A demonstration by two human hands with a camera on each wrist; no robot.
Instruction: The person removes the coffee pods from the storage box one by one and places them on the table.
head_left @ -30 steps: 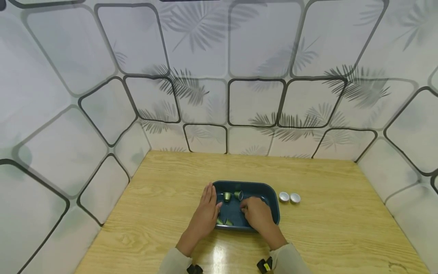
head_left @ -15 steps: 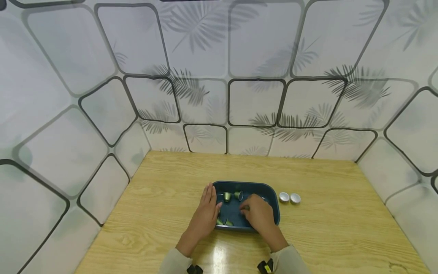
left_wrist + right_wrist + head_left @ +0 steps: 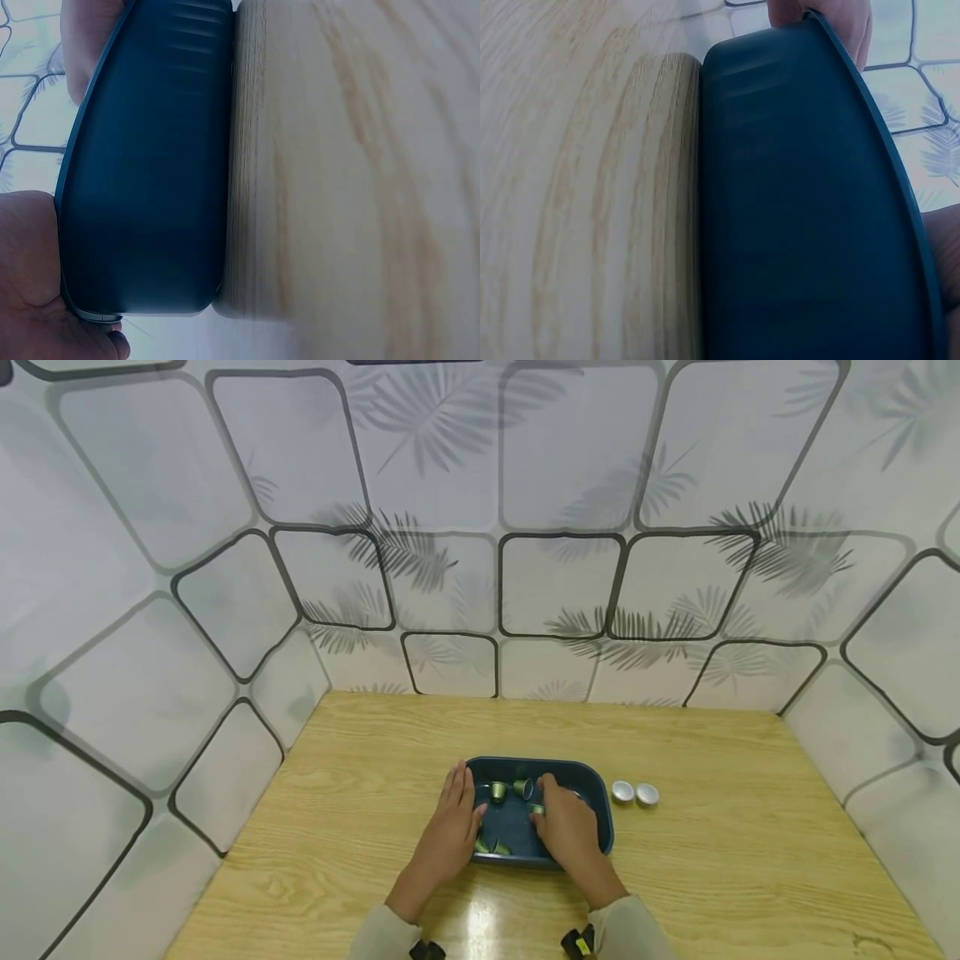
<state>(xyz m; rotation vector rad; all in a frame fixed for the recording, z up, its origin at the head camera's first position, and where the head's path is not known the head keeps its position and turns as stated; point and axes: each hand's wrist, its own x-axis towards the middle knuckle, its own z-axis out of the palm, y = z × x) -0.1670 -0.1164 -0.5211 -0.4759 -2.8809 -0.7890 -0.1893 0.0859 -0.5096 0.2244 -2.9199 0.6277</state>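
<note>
A dark blue rectangular tray (image 3: 555, 860) lies on the wooden table, with several small green coffee capsules in it. My left hand (image 3: 448, 828) holds its left wall, fingers along the outside and thumb over the rim; in the left wrist view the left palm (image 3: 26, 262) sits at the rim. Inside the tray's right half, my right hand (image 3: 568, 825) has thumb and index finger spread around one green capsule (image 3: 537, 809). Behind that lie an upright capsule (image 3: 498, 791) and a tipped one (image 3: 523, 788). Another capsule (image 3: 502, 847) is at the front wall, near the left thumb.
Two small round silver pieces (image 3: 634, 792) sit side by side on the table, just right of the tray. Patterned panels (image 3: 555, 585) stand around the back and sides of the wooden table (image 3: 720, 860). The tray's front wall fills much of both wrist views.
My right hand's index finger has moved forward and away from the thumb, and a green capsule now shows between them. The left hand and the tray have stayed in place.
</note>
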